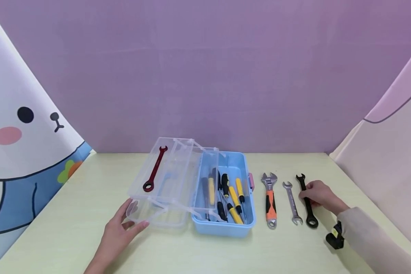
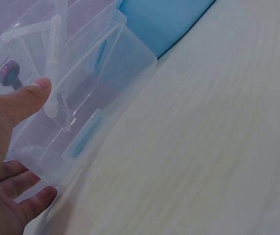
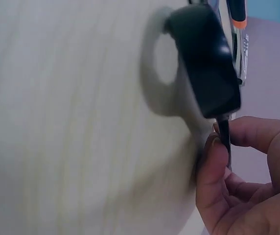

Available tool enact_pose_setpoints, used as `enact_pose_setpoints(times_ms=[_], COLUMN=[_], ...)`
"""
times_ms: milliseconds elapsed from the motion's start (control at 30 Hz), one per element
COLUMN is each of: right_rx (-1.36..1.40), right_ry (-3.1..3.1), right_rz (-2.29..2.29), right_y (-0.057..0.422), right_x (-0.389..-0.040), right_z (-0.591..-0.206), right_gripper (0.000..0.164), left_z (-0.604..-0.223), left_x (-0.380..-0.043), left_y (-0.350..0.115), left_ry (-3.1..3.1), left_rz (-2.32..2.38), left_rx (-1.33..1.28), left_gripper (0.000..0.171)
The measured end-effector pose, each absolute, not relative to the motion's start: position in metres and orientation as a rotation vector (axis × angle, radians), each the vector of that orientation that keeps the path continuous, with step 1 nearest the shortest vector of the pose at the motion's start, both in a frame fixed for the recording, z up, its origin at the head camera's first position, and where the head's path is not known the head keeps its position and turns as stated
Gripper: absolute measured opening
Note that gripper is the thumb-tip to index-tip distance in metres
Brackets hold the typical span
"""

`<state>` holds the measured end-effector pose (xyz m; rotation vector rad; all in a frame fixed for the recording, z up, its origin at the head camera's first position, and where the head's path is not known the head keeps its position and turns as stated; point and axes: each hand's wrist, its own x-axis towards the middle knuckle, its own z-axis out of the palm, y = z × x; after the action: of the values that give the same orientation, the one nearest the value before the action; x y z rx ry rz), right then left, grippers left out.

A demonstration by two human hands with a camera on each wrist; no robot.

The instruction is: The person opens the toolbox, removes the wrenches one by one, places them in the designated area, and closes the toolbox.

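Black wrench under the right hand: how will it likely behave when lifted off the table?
The black wrench looks like rigid metal, so probably stiff and fairly heavy. It lies flat, unlikely to roll. The right hand pinches its thin shank, so the ring end may dip.

we see: toolbox (image 1: 238, 224) light blue | tray (image 1: 171, 179) clear | wrenches: red (image 1: 155, 170), black (image 1: 307, 201), orange-handled (image 1: 270, 201) | screwdrivers (image 1: 233, 199) yellow-black | table (image 1: 72, 213) pale yellow
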<state>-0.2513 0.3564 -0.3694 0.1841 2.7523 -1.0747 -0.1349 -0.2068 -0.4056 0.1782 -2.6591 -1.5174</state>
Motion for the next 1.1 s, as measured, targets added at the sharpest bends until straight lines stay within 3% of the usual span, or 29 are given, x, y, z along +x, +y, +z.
enact_pose_setpoints(times_ms=[200, 700, 1100], right_rx=[0.184, 0.208, 0.199], right_ry=[2.791, 2.822, 2.826], right_rz=[-1.026, -0.967, -0.932], right_y=[0.355, 0.3526, 0.354], right_x=[-0.2499, -0.2484, -0.2486], right_z=[-0.3664, -0.363, -0.3622], right_gripper=[0.034, 0.021, 0.021], left_z=[-0.4048, -0.4055, -0.4056], left_x=[-0.1356, -0.1372, -0.1373], left_y=[-0.2074, -0.208, -0.2082], left_ry=[-2.681, -2.685, -2.691], left_rz=[-1.527, -1.506, -1.493], left_rx=[0.19, 0.186, 0.192], left_gripper=[0.093, 0.093, 0.093])
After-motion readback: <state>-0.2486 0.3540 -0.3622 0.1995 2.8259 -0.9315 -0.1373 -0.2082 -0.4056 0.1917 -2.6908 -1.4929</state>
